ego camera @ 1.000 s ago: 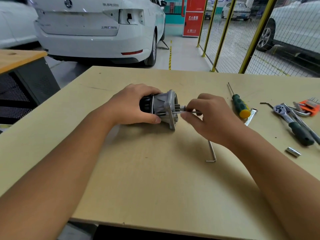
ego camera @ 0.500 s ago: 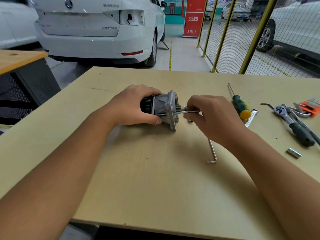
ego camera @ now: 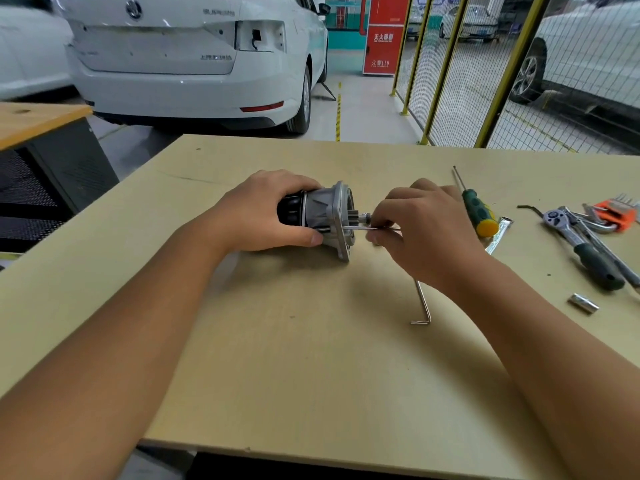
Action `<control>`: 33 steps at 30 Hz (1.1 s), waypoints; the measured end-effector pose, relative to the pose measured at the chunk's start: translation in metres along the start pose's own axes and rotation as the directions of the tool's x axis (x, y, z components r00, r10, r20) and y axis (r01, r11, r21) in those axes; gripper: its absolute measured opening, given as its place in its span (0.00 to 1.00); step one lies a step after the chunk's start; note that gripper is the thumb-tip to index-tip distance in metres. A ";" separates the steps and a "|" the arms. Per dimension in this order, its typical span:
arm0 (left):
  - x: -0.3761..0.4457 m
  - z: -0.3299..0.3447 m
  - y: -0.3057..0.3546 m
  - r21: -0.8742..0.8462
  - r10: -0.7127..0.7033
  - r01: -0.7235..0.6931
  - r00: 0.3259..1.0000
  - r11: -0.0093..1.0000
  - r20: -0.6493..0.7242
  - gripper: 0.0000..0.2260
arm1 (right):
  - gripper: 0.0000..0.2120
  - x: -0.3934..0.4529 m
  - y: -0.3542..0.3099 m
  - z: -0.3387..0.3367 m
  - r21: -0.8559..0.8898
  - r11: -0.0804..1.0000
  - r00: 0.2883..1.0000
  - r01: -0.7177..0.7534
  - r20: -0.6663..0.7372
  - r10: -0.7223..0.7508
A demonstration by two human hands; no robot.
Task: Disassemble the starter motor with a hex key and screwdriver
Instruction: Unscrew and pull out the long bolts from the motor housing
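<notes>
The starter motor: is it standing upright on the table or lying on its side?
On its side. The starter motor lies with its flange facing right, the left hand gripping its body, and a thin rod sticking out sideways towards the right hand.

Red cabinet [ego camera: 383,32] with white characters and "110", white car [ego camera: 194,57] lettering too blurred to read

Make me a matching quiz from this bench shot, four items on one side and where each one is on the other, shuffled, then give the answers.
Items:
1. starter motor
2. screwdriver
3. loose hex key
4. small socket

Places:
A. lying by the right forearm
B. gripped by the left hand
C. beyond the right hand, untouched
D. near the table's right edge, below the ratchet

Pairs: 1-B, 2-C, 3-A, 4-D
</notes>
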State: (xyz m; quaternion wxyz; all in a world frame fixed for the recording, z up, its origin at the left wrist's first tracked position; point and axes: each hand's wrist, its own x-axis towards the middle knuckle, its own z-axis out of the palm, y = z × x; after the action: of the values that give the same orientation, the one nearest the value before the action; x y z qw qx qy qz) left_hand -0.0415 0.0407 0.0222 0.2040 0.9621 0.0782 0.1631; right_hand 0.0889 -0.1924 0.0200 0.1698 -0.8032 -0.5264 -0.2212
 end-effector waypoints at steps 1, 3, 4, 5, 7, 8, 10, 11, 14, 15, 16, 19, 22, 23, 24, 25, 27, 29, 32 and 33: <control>0.000 0.000 0.000 0.005 -0.002 0.002 1.000 1.000 0.001 0.35 | 0.05 0.001 0.000 0.000 0.013 1.000 1.000 -0.003 -0.012 0.003; 0.000 0.000 -0.001 0.007 -0.003 0.003 1.000 1.000 0.000 0.36 | 0.06 0.002 0.000 0.000 0.127 0.992 1.000 -0.012 0.004 0.012; 0.001 0.000 -0.002 0.004 0.000 0.000 1.000 1.000 -0.002 0.35 | 0.07 0.003 0.000 0.000 0.188 0.982 1.000 -0.012 0.024 0.008; 0.001 0.000 -0.002 0.002 0.002 -0.002 1.000 1.000 -0.002 0.35 | 0.07 0.003 0.000 0.001 0.232 0.973 0.999 -0.011 0.042 0.001; 0.001 0.000 -0.002 -0.001 0.004 -0.004 1.000 1.000 -0.001 0.35 | 0.09 0.001 0.000 0.003 0.288 0.958 0.999 -0.017 0.054 0.001; 0.002 0.000 -0.002 0.001 0.002 -0.002 1.000 1.000 0.000 0.35 | 0.10 0.000 0.002 0.004 0.310 0.950 0.998 -0.028 0.057 0.011; 0.001 0.000 -0.002 0.004 -0.003 0.003 1.000 1.000 0.001 0.35 | 0.11 -0.001 0.005 0.005 0.324 0.945 0.996 -0.053 0.089 0.025; 0.002 0.000 -0.002 0.005 -0.001 0.001 1.000 1.000 0.000 0.35 | 0.10 -0.002 0.006 0.006 0.317 0.947 0.993 -0.059 0.112 0.025; 0.001 0.000 -0.001 0.001 -0.001 0.001 1.000 1.000 0.003 0.36 | 0.08 -0.001 0.006 0.007 0.277 0.959 0.992 -0.054 0.124 0.021; 0.001 0.000 -0.001 -0.002 -0.001 0.001 1.000 1.000 0.006 0.36 | 0.07 -0.001 0.006 0.007 0.234 0.971 0.994 -0.050 0.107 0.025; 0.001 0.000 -0.001 -0.005 0.003 -0.003 1.000 1.000 0.006 0.35 | 0.07 -0.001 0.006 0.006 0.177 0.983 0.996 -0.044 0.080 0.030; 0.000 0.001 -0.002 -0.008 0.008 -0.008 1.000 1.000 -0.002 0.33 | 0.06 -0.001 0.005 0.002 0.069 0.997 1.000 -0.030 -0.003 0.030; 0.000 0.004 -0.003 -0.005 0.010 -0.010 1.000 1.000 -0.007 0.35 | 0.05 0.000 0.006 0.002 0.171 0.985 1.000 -0.012 0.030 0.007; 0.000 0.005 -0.004 0.000 0.014 -0.014 1.000 1.000 -0.012 0.36 | 0.04 0.001 0.007 0.003 0.235 0.972 0.999 -0.002 0.051 -0.010; 0.000 0.006 -0.005 0.006 0.019 -0.019 1.000 1.000 -0.020 0.36 | 0.04 0.001 0.008 0.004 0.278 0.961 0.997 0.005 0.073 -0.027; 0.001 0.006 -0.006 0.012 0.022 -0.021 0.999 1.000 -0.031 0.36 | 0.04 0.001 0.009 0.004 0.295 0.956 0.995 0.014 0.094 -0.043; 0.004 0.007 -0.008 0.031 0.024 -0.023 0.999 0.999 -0.046 0.36 | 0.08 0.003 0.013 0.004 0.278 0.960 0.990 0.038 0.119 -0.073; 0.007 0.006 -0.010 0.043 0.024 -0.022 0.999 0.999 -0.049 0.35 | 0.10 0.010 0.017 0.003 0.233 0.971 0.986 0.058 0.137 -0.092; 0.012 0.004 -0.011 0.049 0.005 -0.003 0.999 0.999 -0.042 0.36 | 0.11 0.027 0.018 0.000 0.128 0.988 0.975 0.092 0.190 -0.115; 0.014 0.004 -0.012 0.056 -0.006 0.008 0.999 0.998 -0.038 0.37 | 0.11 0.032 0.017 0.000 0.054 0.993 0.973 0.105 0.202 -0.114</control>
State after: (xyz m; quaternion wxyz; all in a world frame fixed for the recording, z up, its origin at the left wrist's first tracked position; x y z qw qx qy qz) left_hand -0.0285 0.0527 0.0180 0.1761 0.9639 0.0897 0.1782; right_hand 0.1156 -0.1746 0.0366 0.1194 -0.7877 -0.5891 -0.1352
